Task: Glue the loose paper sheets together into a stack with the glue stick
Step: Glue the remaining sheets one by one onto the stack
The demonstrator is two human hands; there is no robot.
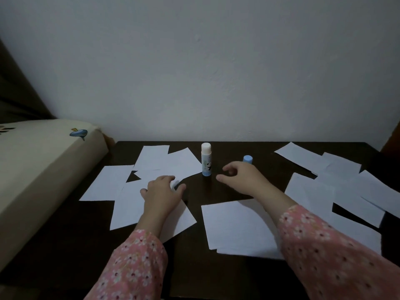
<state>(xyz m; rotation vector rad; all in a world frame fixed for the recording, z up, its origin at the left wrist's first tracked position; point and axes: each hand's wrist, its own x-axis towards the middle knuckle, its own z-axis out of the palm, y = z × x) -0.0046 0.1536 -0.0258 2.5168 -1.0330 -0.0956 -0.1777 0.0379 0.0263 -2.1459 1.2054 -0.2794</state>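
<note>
Centrally, the uncapped glue stick (pixel 206 159) stands upright on the dark table (pixel 194 276), toward its far edge, with its blue cap (pixel 247 159) just right of it. The right hand (pixel 242 177) hovers near the stick, fingers curled and apart, gripping nothing. The left hand (pixel 162 191) rests flat, fingers spread, on a sheet in the left group of paper sheets (pixel 151 169). A near sheet pile (pixel 238 226) lies under the right forearm; the right scatter of sheets (pixel 337 182) reaches the table's right edge. Likely risks: a sideways brush topples the narrow stick or rolls the cap away; the floral sleeve (pixel 324 245) drags the pile askew. Open room is the bare strip between the hands and along the near edge; a cushion (pixel 43 165) bounds the left side.
</note>
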